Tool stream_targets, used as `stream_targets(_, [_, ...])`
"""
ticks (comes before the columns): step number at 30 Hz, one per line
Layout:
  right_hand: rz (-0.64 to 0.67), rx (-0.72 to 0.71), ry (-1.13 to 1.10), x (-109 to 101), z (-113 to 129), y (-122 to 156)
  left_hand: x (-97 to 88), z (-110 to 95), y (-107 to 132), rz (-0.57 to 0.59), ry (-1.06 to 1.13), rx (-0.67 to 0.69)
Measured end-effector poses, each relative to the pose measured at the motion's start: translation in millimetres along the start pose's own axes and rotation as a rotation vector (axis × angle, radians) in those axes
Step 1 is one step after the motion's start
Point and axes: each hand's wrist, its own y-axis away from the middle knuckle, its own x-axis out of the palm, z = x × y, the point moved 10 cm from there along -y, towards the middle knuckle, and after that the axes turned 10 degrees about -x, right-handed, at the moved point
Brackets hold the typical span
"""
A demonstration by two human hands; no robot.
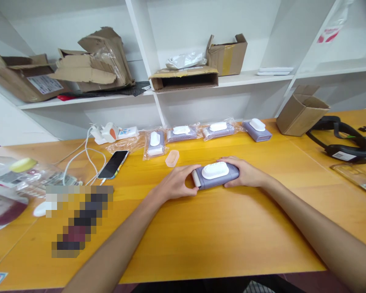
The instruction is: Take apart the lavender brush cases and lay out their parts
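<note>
A purple-grey box-shaped device [205, 184] lies between my hands, low over or on the wooden table; I cannot tell if it touches. On its top sits a white oval brush [216, 171] with short bristles facing up. My left hand [180, 182] grips its left end, which has a pale strip, with the thumb in front and fingers behind. Wrapped round the right end is my right hand [242, 172]. Just behind my left hand is a small translucent peach cap [172, 158].
Similar devices with white brushes line the back: three in clear plastic, one unwrapped [257, 130]. A phone [113, 164] on a white cable lies left, near plastic bags [33, 179]. To the right are a cardboard box [302, 110] and a black headset [347, 142]. Shelves with cartons rise behind.
</note>
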Motion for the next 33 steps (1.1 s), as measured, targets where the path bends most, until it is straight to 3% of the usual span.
stream_targets(9, [-0.008,0.003,-0.023,-2.3,4.5,-2.1,2.8,4.1,-1.2,-0.037,0.015,-0.022])
stream_targets(13, [-0.003,0.02,-0.031,-2.4,3.1,-2.0,4.0,1.7,0.8,0.004,0.033,0.068])
stream_targets(22, [-0.038,0.041,-0.015,-5.6,-1.4,-1.1,-15.1,6.3,1.6,-0.065,-0.015,0.133])
stream_targets(28, [-0.041,0.047,-0.003,-5.9,-1.9,-1.5,-36.2,17.4,2.2,-0.243,-0.217,0.159])
stream_targets(33, [-0.043,0.054,0.014,-5.2,-1.9,-1.9,-36.3,23.6,-0.9,-0.312,-0.421,0.156])
